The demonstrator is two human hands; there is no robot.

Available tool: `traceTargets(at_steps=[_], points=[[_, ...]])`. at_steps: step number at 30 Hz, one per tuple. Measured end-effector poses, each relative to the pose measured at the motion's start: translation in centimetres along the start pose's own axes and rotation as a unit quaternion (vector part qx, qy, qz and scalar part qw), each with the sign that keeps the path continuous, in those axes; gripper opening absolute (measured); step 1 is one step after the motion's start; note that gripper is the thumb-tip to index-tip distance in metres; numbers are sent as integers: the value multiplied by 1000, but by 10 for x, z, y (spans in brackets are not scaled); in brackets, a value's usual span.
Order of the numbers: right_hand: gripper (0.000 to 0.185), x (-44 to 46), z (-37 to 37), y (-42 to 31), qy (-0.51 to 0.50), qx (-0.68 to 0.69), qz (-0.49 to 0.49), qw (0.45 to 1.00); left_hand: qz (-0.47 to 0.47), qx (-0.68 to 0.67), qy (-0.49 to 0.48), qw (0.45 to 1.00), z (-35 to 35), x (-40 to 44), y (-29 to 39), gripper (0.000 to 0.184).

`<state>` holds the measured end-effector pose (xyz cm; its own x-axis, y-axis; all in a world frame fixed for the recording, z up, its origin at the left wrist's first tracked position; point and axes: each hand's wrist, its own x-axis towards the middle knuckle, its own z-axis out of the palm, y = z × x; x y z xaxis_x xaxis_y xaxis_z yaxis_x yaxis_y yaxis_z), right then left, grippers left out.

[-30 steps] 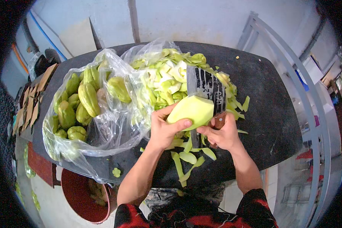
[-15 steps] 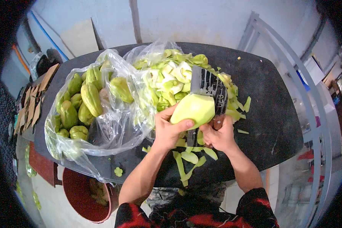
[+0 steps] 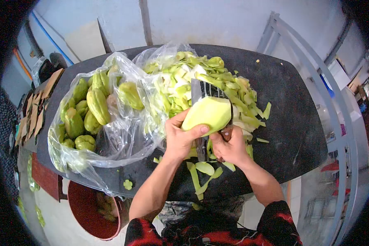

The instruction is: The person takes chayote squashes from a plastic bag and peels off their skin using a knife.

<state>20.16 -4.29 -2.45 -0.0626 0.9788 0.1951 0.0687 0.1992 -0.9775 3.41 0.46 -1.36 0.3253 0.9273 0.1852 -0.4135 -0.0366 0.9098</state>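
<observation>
My left hand (image 3: 181,134) is closed round a pale green peeled chayote (image 3: 209,116), its thumb lying along the near side. In my right hand (image 3: 232,147) is the brown wooden handle of a wide-bladed knife (image 3: 201,91). The dark blade, printed with light marks, stands behind the chayote and shows above it; the fruit covers much of it. Beyond both hands lies a heap of green peelings (image 3: 233,88) with white cut pieces among them. A few loose strips of peel (image 3: 204,168) rest on the table below my hands.
To the left, a clear plastic bag (image 3: 123,143) holds several whole chayotes (image 3: 97,105). The dark table (image 3: 291,135) has a rounded edge. A reddish bucket (image 3: 84,213) stands on the floor at lower left. Grey metal rails (image 3: 336,110) rise along the right side.
The knife has shifted left and its blade has turned, so it now sits more behind the chayote. My right hand has moved slightly left; the left hand still grips the chayote.
</observation>
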Motion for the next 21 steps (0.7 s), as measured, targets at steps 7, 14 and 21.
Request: traceTargets(at_steps=[7,14,21], points=[[38,1,-11,-11,-22,-14,63,998,12,-72,18,997,6,-2,-5,45],[39,-1,1,-9,-10,35,48,998,44,-86,34,995,15,-3,-6,46],[50,1,-14,-19,-52,2,69,996,14,6,3,1000,8,-5,7,44]])
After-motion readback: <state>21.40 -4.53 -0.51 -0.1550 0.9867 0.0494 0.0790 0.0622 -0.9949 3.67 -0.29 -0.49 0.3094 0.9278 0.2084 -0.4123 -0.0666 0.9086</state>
